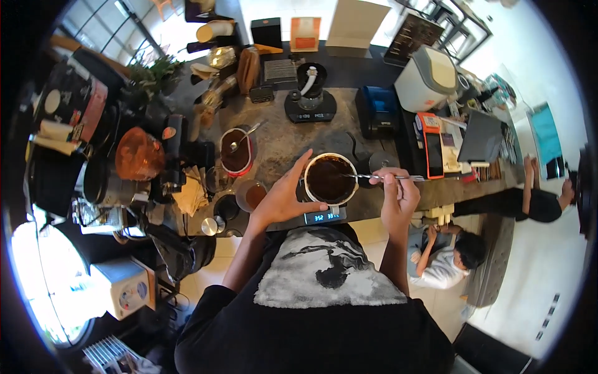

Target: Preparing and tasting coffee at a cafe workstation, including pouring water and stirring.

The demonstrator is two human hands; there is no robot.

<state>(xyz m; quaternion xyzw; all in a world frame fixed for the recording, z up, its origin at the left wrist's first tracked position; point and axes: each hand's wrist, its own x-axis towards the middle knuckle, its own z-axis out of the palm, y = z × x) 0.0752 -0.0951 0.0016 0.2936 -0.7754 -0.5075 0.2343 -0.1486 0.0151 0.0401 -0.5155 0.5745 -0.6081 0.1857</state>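
Held left hand [280,201] spread around one cup [332,155] on one scale [326,215]; pinched one spoon [362,176], dipped inside, with right hand [399,198].

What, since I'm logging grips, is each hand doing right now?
Left hand: open, spread at the left side of the white-rimmed container; whether it presses can't be told.
Right hand: closed, holding the twisted metal stirrer.
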